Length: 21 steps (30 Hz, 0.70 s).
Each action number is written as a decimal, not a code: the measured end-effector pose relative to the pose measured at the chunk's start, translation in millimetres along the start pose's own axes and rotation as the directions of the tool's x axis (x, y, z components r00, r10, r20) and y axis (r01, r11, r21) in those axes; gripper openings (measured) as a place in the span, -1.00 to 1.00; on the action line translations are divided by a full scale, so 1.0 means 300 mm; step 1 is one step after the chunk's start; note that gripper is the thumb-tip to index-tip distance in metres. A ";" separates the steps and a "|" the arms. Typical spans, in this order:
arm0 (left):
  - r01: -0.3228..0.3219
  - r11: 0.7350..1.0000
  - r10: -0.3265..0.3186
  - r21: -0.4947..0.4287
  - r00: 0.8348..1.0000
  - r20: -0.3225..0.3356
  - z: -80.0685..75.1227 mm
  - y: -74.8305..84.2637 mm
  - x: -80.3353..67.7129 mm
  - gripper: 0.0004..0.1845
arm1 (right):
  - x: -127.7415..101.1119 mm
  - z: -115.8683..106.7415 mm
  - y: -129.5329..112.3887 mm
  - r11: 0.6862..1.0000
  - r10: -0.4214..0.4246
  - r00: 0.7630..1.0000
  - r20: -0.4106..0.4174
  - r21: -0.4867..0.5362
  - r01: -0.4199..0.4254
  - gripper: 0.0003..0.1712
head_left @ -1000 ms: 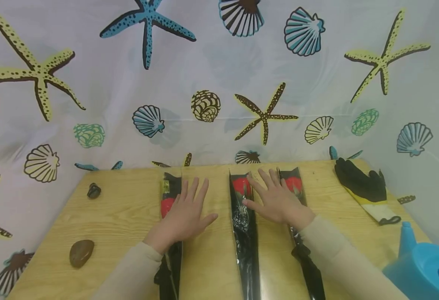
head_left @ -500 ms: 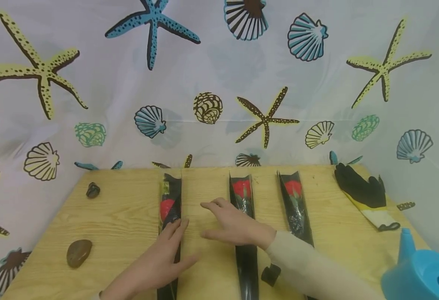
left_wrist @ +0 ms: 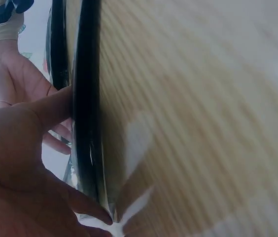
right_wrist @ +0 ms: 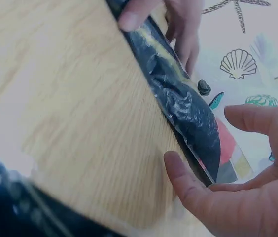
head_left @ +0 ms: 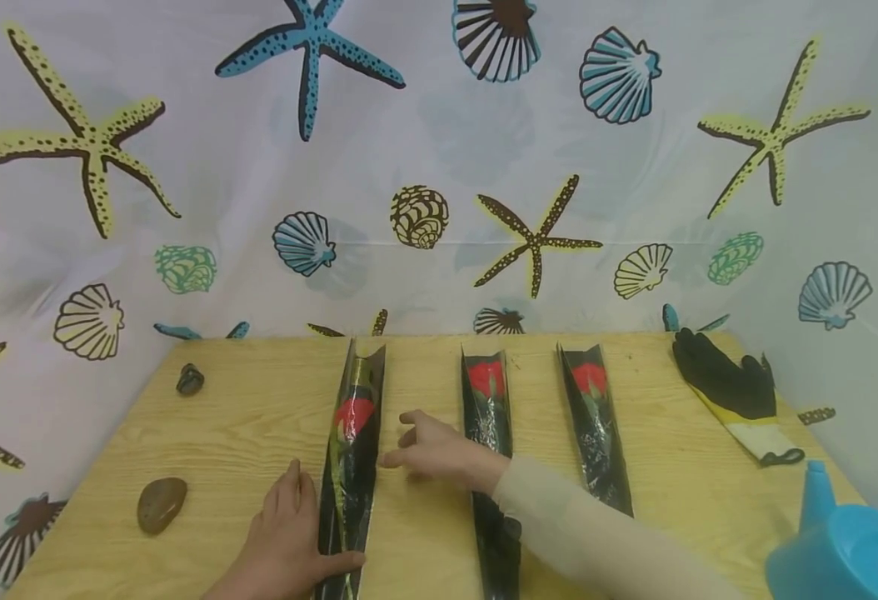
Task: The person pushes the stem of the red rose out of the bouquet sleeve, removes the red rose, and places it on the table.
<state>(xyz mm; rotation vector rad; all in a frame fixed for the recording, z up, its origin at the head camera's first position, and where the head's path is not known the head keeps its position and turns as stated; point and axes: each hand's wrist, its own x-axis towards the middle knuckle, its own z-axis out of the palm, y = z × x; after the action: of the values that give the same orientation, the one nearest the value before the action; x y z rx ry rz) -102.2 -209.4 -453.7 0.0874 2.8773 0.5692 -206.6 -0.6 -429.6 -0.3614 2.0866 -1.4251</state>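
Note:
A red rose in a black and clear plastic sleeve [head_left: 353,415] lies lengthwise on the wooden table [head_left: 251,417]. My left hand [head_left: 277,533] holds its lower part, with the thumb [right_wrist: 129,20] over the sleeve and the fingers along its left side. Beside the sleeve's right edge, just below the bloom, hovers my right hand [head_left: 439,454]. Its thumb and fingers stand apart with nothing between them. Two more wrapped roses lie to the right: the middle one [head_left: 486,379], partly hidden under my right hand, and the right one [head_left: 589,379], its lower end covered by my sleeve.
A black, yellow and white work glove [head_left: 727,383] lies at the back right. At the front right stands a blue watering can [head_left: 844,542]. A brown stone [head_left: 162,504] and a small dark stone [head_left: 190,379] lie left. A seashell-printed curtain [head_left: 439,167] hangs behind.
My hands have drawn back toward me, the right one also leftward. The left wrapped rose has shifted right and turned so its bloom shows more. The left hand has taken hold of it.

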 end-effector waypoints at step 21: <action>0.141 0.457 0.076 -0.878 0.977 0.197 -0.053 0.088 -0.060 -0.04 | -0.029 -0.069 -0.039 0.815 -0.015 0.997 0.069 0.578 -0.028 -0.20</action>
<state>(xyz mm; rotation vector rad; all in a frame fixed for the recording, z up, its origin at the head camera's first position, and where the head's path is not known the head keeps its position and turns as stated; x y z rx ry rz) -87.6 -192.5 -425.8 -0.0764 1.9906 1.8542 -213.1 15.0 -410.9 -0.1476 1.4856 -1.9209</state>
